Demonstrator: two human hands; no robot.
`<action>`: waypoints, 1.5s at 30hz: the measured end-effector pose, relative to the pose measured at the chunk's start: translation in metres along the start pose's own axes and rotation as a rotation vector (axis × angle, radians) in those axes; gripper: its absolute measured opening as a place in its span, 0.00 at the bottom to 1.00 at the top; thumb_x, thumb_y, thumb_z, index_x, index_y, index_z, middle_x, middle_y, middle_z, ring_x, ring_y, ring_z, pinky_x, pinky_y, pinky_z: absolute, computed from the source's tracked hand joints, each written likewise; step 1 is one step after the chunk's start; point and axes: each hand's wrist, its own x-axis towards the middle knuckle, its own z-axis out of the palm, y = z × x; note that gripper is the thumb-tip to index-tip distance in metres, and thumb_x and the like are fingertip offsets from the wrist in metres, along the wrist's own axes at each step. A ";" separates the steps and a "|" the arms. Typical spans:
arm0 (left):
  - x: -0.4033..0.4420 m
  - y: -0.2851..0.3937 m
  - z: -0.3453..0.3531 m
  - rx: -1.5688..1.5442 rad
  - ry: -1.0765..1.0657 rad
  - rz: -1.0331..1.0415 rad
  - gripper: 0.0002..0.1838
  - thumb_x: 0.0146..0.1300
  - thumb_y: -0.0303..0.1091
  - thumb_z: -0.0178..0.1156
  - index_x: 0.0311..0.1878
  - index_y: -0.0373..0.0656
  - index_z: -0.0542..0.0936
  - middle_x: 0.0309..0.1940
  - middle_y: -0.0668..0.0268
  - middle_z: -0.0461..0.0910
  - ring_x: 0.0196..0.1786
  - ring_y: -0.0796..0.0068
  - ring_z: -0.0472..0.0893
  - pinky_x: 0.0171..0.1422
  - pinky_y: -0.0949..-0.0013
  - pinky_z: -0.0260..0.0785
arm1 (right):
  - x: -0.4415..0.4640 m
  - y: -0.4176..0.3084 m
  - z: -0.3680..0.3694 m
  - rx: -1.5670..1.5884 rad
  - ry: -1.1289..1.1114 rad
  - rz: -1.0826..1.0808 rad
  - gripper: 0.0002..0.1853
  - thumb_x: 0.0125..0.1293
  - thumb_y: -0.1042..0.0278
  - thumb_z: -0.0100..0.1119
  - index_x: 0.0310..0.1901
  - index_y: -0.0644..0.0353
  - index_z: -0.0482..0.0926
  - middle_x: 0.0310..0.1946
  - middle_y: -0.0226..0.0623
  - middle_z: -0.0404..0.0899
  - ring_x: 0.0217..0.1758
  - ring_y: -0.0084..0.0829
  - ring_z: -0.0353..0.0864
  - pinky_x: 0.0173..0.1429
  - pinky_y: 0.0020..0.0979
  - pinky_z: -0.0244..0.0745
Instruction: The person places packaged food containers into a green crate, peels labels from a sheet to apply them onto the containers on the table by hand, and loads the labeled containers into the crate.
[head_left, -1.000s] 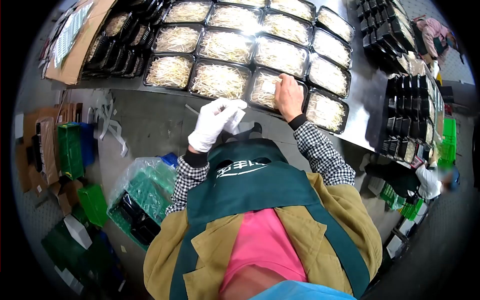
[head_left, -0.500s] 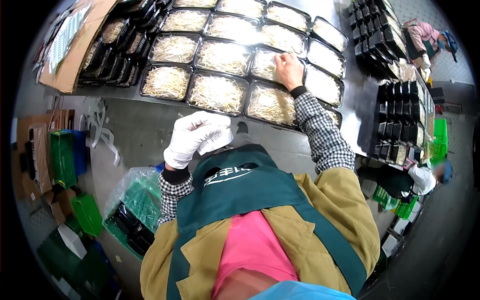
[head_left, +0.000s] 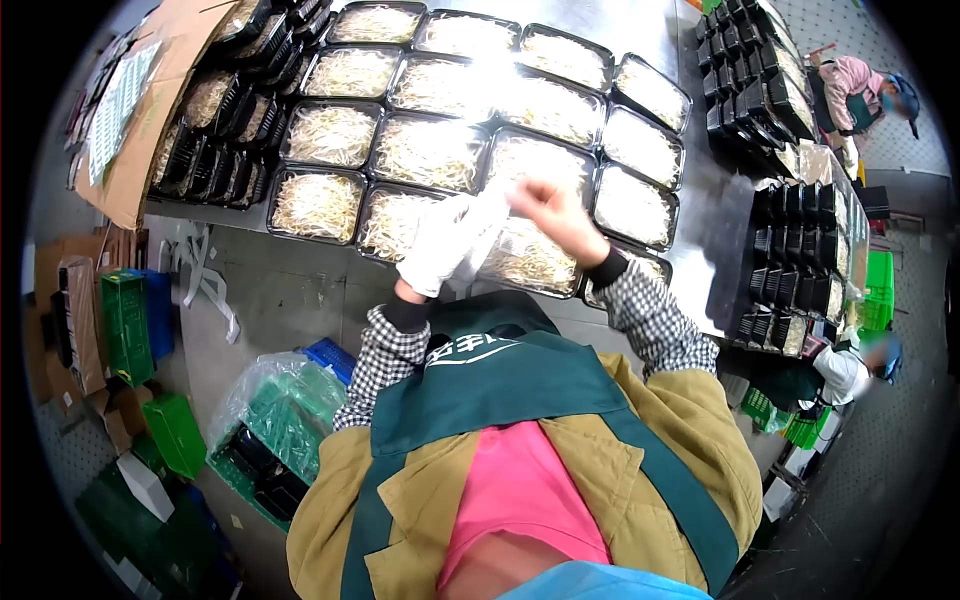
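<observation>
My left hand, in a white glove, is closed on a white strip of what look like labels above the front row of trays. My bare right hand is beside the strip's upper end, thumb and fingers drawn together. Its fingertips are blurred, and anything between them is too small to make out. Beneath and around both hands, black trays of bean sprouts lie in rows. My hands partly cover two front trays, among them a sprout tray below my right hand.
The trays lie on a metal table. Stacked black trays stand at left by a cardboard sheet; more stacks line the right side. A plastic-lined green crate is on the floor. Two people are at right.
My right hand has come back from a tray in the second row toward my left hand. My left hand has moved up and right with the strip, over the front trays.
</observation>
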 end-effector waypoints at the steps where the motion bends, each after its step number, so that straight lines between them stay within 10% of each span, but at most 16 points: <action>1: -0.001 0.006 -0.008 -0.071 -0.059 -0.009 0.13 0.55 0.31 0.63 0.45 0.42 0.80 0.31 0.65 0.79 0.35 0.72 0.78 0.40 0.69 0.69 | 0.025 0.017 -0.018 -0.230 0.248 -0.162 0.11 0.67 0.64 0.55 0.35 0.65 0.80 0.27 0.29 0.80 0.34 0.19 0.77 0.42 0.23 0.71; 4: -0.002 0.031 -0.037 -0.427 -0.129 -0.263 0.14 0.59 0.32 0.62 0.48 0.38 0.80 0.34 0.67 0.81 0.41 0.78 0.79 0.46 0.75 0.71 | 0.103 0.053 -0.085 -0.665 0.543 -0.125 0.14 0.65 0.56 0.55 0.33 0.59 0.80 0.29 0.41 0.80 0.35 0.41 0.80 0.39 0.37 0.73; 7: 0.003 0.051 -0.043 -0.814 0.033 -0.522 0.14 0.65 0.32 0.57 0.50 0.35 0.78 0.34 0.69 0.80 0.38 0.86 0.77 0.41 0.80 0.70 | 0.152 0.072 -0.092 -1.015 0.666 -0.226 0.15 0.62 0.52 0.57 0.32 0.57 0.78 0.31 0.42 0.77 0.38 0.42 0.78 0.44 0.43 0.70; 15: 0.023 0.015 -0.009 -0.373 0.281 -0.369 0.08 0.62 0.30 0.58 0.41 0.39 0.82 0.31 0.62 0.83 0.32 0.76 0.81 0.35 0.73 0.71 | 0.137 0.078 -0.086 -0.869 0.663 -0.203 0.16 0.62 0.59 0.57 0.44 0.63 0.74 0.35 0.47 0.77 0.41 0.44 0.78 0.45 0.40 0.72; 17: 0.022 -0.015 0.012 -0.128 0.413 -0.339 0.07 0.62 0.32 0.59 0.38 0.39 0.82 0.31 0.60 0.82 0.32 0.75 0.81 0.34 0.72 0.70 | 0.096 0.022 -0.049 -0.168 0.079 -0.017 0.15 0.64 0.58 0.57 0.44 0.63 0.78 0.36 0.43 0.80 0.42 0.35 0.80 0.47 0.33 0.73; 19: 0.023 -0.019 0.016 -0.268 0.361 -0.367 0.08 0.63 0.30 0.56 0.39 0.37 0.82 0.33 0.64 0.82 0.34 0.77 0.80 0.37 0.74 0.71 | 0.053 -0.033 -0.028 -0.660 -0.261 -0.158 0.16 0.66 0.57 0.57 0.44 0.62 0.80 0.37 0.36 0.81 0.42 0.25 0.79 0.48 0.26 0.72; 21: 0.022 -0.029 0.015 -0.428 0.280 -0.411 0.08 0.63 0.30 0.56 0.38 0.36 0.82 0.32 0.66 0.82 0.34 0.79 0.79 0.39 0.74 0.71 | 0.053 -0.026 -0.030 -0.315 -0.252 0.005 0.13 0.68 0.59 0.56 0.43 0.61 0.80 0.35 0.30 0.81 0.41 0.19 0.77 0.48 0.24 0.71; 24: 0.022 0.011 -0.017 -0.598 0.075 -0.430 0.09 0.62 0.31 0.57 0.37 0.36 0.82 0.31 0.65 0.81 0.33 0.80 0.78 0.39 0.75 0.70 | 0.133 0.026 -0.092 -0.487 0.285 -0.066 0.10 0.68 0.64 0.54 0.36 0.62 0.79 0.27 0.29 0.79 0.32 0.17 0.75 0.37 0.25 0.71; 27: 0.009 0.031 -0.032 -0.771 0.094 -0.591 0.08 0.61 0.28 0.59 0.41 0.37 0.83 0.33 0.66 0.81 0.35 0.80 0.79 0.39 0.75 0.71 | 0.224 0.058 -0.164 -0.878 0.636 -0.234 0.17 0.65 0.50 0.52 0.36 0.57 0.79 0.31 0.42 0.80 0.39 0.43 0.80 0.44 0.42 0.71; 32: 0.003 0.036 -0.040 -0.730 0.192 -0.631 0.11 0.65 0.28 0.56 0.49 0.36 0.79 0.37 0.68 0.80 0.37 0.83 0.77 0.40 0.76 0.70 | 0.254 0.057 -0.158 -1.264 0.590 -0.026 0.26 0.61 0.41 0.54 0.45 0.58 0.77 0.44 0.47 0.77 0.49 0.46 0.77 0.52 0.46 0.70; 39: -0.009 0.003 -0.020 -0.302 0.340 -0.441 0.09 0.59 0.31 0.59 0.40 0.40 0.82 0.32 0.61 0.80 0.34 0.70 0.79 0.39 0.69 0.69 | 0.240 0.055 -0.140 -0.879 0.770 -0.269 0.11 0.62 0.65 0.53 0.42 0.61 0.75 0.39 0.49 0.78 0.45 0.48 0.79 0.47 0.41 0.72; 43: -0.019 -0.014 -0.015 0.246 0.483 -0.210 0.07 0.61 0.29 0.57 0.38 0.38 0.82 0.27 0.63 0.81 0.29 0.73 0.79 0.34 0.69 0.69 | 0.119 -0.008 -0.012 -0.049 -0.496 -0.068 0.12 0.65 0.61 0.59 0.38 0.63 0.81 0.31 0.32 0.83 0.36 0.22 0.80 0.41 0.25 0.73; 45: -0.026 -0.013 -0.023 -0.229 0.495 -0.306 0.07 0.61 0.29 0.57 0.37 0.37 0.82 0.26 0.63 0.80 0.27 0.75 0.77 0.32 0.71 0.68 | 0.057 -0.047 0.045 0.046 -0.582 0.204 0.10 0.67 0.63 0.57 0.37 0.62 0.79 0.30 0.24 0.79 0.36 0.13 0.72 0.42 0.20 0.68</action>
